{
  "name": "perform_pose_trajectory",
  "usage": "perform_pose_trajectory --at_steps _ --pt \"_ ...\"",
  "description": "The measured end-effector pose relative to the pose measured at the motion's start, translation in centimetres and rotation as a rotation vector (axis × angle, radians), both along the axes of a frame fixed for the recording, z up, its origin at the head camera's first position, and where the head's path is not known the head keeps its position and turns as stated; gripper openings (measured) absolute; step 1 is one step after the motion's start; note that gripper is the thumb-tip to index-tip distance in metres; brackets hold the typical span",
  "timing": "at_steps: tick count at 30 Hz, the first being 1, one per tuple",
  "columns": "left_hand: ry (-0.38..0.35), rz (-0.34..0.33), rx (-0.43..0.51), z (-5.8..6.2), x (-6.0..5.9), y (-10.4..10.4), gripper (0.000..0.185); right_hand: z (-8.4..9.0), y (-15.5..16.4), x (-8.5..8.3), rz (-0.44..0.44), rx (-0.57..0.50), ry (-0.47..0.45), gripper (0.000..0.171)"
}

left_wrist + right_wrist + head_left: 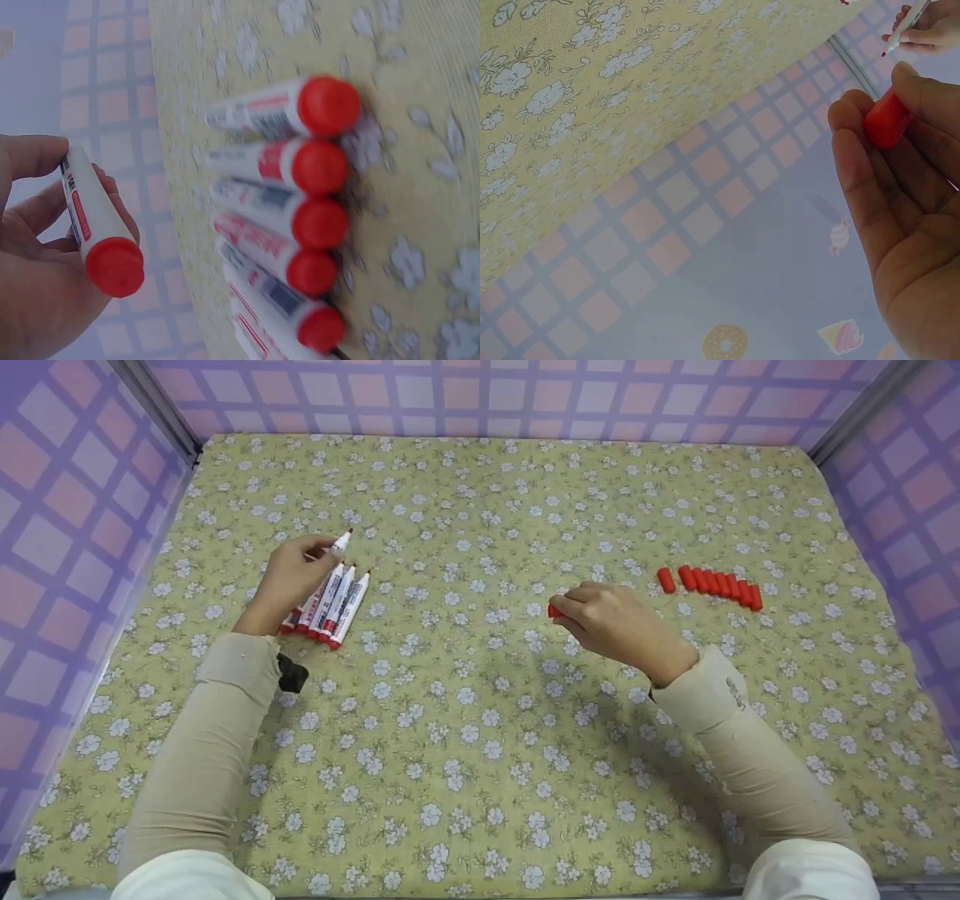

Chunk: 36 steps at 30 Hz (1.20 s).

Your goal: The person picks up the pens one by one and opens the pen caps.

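An uncapped white marker with a red end is pinched in my left hand, its bare tip pointing up and away. Just under that hand, several more uncapped markers lie side by side on the cloth, red ends toward me. My right hand is near the middle of the table and holds a red marker cap between thumb and fingers. The two hands are well apart, and the cap does not touch the marker.
Several red caps lie in a slanting row on the right, with a single cap a little left of them. A floral cloth covers the table. Checkered panels stand at the back and both sides.
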State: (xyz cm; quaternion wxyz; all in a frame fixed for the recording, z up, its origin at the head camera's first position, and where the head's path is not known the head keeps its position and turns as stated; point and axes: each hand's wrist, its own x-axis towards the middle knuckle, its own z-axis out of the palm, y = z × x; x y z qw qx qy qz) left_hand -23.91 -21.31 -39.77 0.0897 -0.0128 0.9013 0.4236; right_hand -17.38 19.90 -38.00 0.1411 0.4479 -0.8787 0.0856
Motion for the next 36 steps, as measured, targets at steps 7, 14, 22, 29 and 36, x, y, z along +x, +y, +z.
perform_pose_trajectory --at_steps 7,14,22,29,36 --pt "-0.006 0.106 -0.001 -0.7 0.0 -2.8 0.046 -0.1 -0.2 0.0 0.001 -0.006 0.004 0.012" --pt "-0.032 0.189 -0.035 -1.5 0.0 -5.2 0.046 -0.1 -0.2 -0.1 0.006 -0.002 -0.02 0.015" --pt "-0.042 0.263 -0.048 -2.2 0.3 -7.2 0.044 -0.2 -0.2 -0.2 0.006 0.011 -0.033 0.016" --pt "-0.026 0.298 -0.111 -3.0 0.5 -8.0 0.041 -0.5 -0.2 -0.2 0.008 0.014 -0.032 0.013" --pt "-0.073 0.306 -0.132 -3.5 0.6 -8.6 0.041 -0.5 -0.2 -0.1 0.007 0.006 -0.033 0.014"
